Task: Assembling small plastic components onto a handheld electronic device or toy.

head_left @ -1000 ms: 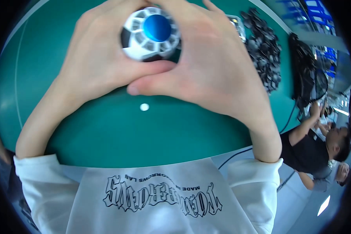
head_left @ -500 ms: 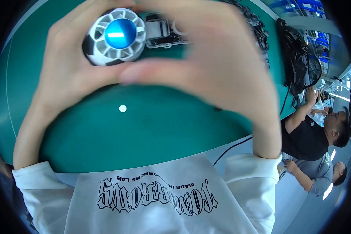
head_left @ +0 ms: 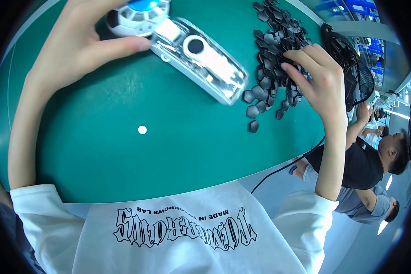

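My left hand (head_left: 89, 43) curls around a white, spoked ball-like piece (head_left: 137, 20) with black patches and a shiny blue centre, at the top edge. The thumb lies along its near side; the other fingers are partly cut off. Against that piece's right side lies a clear, silver-bodied oblong device (head_left: 205, 64) with a black round spot, slanting down to the right. Over a heap of black pentagonal pieces (head_left: 267, 41), my right hand (head_left: 317, 75) is bent with thumb and fingers drawn together. Black pieces show between its fingertips; which one it grips is partly hidden.
A small white disc (head_left: 142, 130) lies on the green tabletop (head_left: 182, 150). Beyond the heap at the right is a black mesh-sided bag (head_left: 347, 59). A black cable (head_left: 278, 170) hangs over the near right edge. Other people (head_left: 351, 164) are off to the right.
My right hand has swung from beside the ball-like piece to the black heap. The ball-like piece has shifted upward, and the clear device shows fully at a slant.
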The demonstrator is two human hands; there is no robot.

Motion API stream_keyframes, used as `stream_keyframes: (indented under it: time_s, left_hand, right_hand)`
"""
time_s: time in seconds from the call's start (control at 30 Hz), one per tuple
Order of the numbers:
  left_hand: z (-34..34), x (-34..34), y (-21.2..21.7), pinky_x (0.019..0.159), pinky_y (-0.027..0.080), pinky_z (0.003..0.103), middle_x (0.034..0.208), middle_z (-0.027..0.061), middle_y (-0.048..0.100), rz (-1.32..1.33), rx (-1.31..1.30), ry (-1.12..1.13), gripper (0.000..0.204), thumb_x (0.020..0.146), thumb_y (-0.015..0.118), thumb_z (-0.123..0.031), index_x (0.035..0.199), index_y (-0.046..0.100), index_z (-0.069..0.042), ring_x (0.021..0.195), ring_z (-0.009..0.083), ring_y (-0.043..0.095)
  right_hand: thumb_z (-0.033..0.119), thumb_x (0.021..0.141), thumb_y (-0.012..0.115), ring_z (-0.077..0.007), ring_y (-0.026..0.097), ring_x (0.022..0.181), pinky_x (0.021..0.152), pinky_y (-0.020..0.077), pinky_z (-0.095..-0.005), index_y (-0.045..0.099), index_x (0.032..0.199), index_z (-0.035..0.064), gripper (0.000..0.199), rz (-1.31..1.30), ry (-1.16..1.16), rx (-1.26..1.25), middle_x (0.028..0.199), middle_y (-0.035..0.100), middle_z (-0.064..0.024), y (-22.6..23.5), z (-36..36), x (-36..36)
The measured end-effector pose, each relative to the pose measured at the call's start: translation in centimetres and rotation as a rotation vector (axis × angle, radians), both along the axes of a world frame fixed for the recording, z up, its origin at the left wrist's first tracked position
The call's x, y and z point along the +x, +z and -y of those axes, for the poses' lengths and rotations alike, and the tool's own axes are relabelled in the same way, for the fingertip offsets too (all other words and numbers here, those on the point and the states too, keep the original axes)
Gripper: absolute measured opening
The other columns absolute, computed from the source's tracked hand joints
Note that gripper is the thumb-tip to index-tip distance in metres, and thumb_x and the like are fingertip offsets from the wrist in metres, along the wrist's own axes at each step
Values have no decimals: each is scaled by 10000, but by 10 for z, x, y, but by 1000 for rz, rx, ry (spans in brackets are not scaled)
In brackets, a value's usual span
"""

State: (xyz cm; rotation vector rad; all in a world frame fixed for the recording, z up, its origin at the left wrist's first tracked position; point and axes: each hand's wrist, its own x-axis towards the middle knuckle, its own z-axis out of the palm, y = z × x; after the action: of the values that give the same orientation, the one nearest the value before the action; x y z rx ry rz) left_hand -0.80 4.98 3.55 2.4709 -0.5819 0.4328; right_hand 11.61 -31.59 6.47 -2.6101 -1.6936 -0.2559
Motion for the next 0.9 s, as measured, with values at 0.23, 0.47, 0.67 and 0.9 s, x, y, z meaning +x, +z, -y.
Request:
stream_keyframes:
  time_s: [0.23,0.47,0.67,0.9]
  left_hand:
    - [18,41,-31,881,536,400,1227,220,620,425,-141,-355,796,775,849,-311,1441,529,-16,1067,352,643]
    - [15,9,-34,829,537,414,1151,202,616,501,-13,-283,782,775,845,-344,1420,524,-40,1006,354,635]
    - [17,-7,-30,757,529,428,1005,188,621,180,-132,-90,665,773,831,-404,1274,577,-47,911,361,635]
    - [22,-5,-29,705,528,439,881,188,614,192,-102,-15,607,772,808,-461,1158,586,-48,843,367,642]
  right_hand:
    - [-7,795,783,-166,636,681,613,483,-260,740,934,17,147,-238,-129,291,837,687,-81,14,-21,-21]
    - [-72,783,796,-163,637,664,595,483,-252,703,895,-81,146,-234,268,389,791,691,-114,-5,-119,-56]
    - [-109,741,813,-173,596,607,533,449,-245,702,879,-66,183,8,378,459,747,657,-110,-20,-132,-60]
    - [-81,752,818,-167,550,570,520,439,-259,694,865,-27,176,57,279,416,695,597,-81,-20,-134,-64]
